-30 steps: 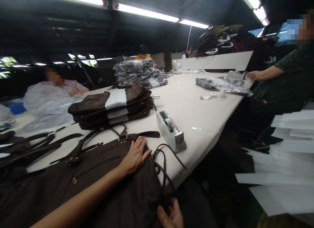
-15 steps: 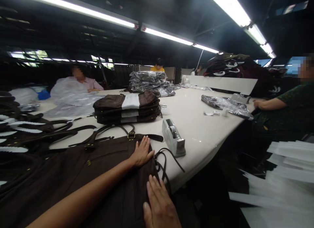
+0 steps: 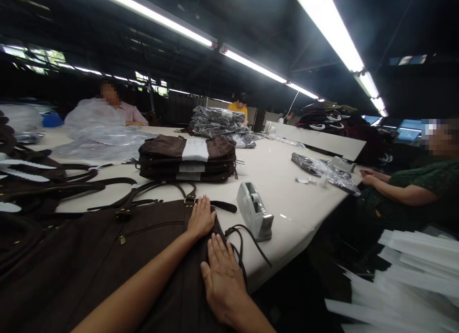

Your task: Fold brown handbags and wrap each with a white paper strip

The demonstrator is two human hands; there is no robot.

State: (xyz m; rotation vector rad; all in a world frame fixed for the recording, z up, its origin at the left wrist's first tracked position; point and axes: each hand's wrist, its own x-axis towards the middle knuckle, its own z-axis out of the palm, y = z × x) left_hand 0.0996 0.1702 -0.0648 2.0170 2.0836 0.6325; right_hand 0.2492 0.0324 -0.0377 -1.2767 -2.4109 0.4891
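A dark brown bag with handles, a zip and brass-coloured buckles lies flat before me on the pale table. My left hand rests on its top right corner, fingers stretched out beside a buckle. Lower down, my right hand presses flat against the bag's right side, fingers extended. Thin dark cords trail from that side onto the table. Just right of my hands stands a grey tape dispenser. Behind the bag sits a stack of folded brown bags with white bands round them.
More brown bags with straps lie at the left. Clear plastic sheeting and plastic-wrapped packs are farther back. A co-worker sits at the right, near white strips; other people are across the table.
My right hand has moved up along the bag's side, closer to my left hand. My left hand stays at the top corner. The view has shifted slightly, and the right-hand co-worker's hands have come together.
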